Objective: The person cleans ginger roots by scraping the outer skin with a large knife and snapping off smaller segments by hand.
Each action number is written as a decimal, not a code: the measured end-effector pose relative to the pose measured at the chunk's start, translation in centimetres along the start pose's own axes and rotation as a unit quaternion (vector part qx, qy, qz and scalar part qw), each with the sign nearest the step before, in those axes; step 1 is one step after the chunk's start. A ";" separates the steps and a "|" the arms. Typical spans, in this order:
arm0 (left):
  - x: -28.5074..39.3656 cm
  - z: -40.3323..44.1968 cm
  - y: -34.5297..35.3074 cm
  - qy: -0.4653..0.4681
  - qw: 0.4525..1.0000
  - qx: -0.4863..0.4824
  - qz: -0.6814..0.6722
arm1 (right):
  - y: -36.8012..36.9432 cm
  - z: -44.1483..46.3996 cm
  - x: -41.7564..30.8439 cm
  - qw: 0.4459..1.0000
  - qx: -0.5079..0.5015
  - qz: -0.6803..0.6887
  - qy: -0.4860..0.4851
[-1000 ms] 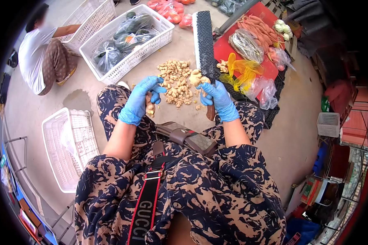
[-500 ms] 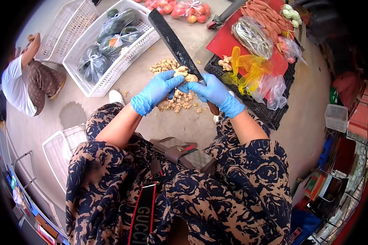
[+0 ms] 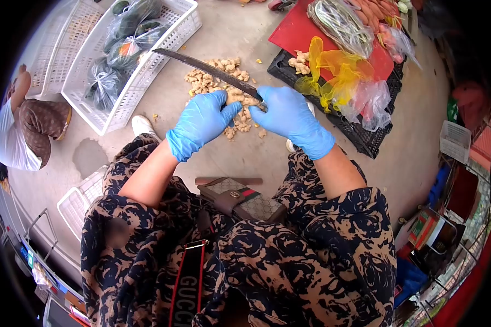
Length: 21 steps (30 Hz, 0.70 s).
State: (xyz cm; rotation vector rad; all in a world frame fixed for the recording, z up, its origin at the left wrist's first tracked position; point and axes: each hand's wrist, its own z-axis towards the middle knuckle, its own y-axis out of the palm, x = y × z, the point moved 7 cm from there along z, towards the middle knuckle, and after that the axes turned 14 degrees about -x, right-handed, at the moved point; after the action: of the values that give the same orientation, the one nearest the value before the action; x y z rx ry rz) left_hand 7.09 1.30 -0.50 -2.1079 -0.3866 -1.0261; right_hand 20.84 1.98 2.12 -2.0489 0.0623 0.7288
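Note:
My right hand [image 3: 291,114], in a blue glove, is closed round the handle end of a long dark knife [image 3: 210,69]. The blade points up and to the left, its edge-on side towards me. Close beside it, my left hand [image 3: 200,121], also gloved, has its fingers curled in with the thumb towards the right hand; a piece of ginger seems to lie between the two hands, partly hidden by the fingers. Below and beyond them, a pile of ginger [image 3: 201,83] lies on the concrete floor.
A white crate [image 3: 136,90] with bagged dark green vegetables stands at upper left, near a seated person [image 3: 17,128]. At right, a black crate [image 3: 365,143] bears a red board [image 3: 289,34], yellow netting [image 3: 341,68] and plastic bags. A brown bag [image 3: 245,201] rests at my lap.
My hands came together from apart. The knife swung from upright to slanting left, and its broad face no longer shows. The view shifted, so the crates sit higher in it.

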 end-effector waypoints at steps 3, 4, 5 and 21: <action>1.2 -0.2 -0.2 -0.005 0.988 0.048 0.147 | -0.4 -0.2 -0.5 0.999 0.023 -0.031 0.017; 1.3 -0.2 -0.3 0.001 0.985 0.063 0.162 | -0.5 -0.3 -0.5 0.999 0.028 -0.039 0.023; 1.4 -0.3 -0.2 0.008 0.981 0.078 0.177 | -0.5 -0.3 -0.5 0.998 0.039 -0.042 0.021; -0.6 0.9 -1.4 0.040 0.863 -0.057 -0.501 | 0.2 2.1 0.5 0.761 -0.031 0.648 -0.018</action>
State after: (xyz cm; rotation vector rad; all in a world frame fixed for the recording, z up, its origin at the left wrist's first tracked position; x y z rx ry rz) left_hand 6.42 2.96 -0.62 -1.9125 -1.5098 -1.7164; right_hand 20.19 3.62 0.90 -1.8162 1.5704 1.5726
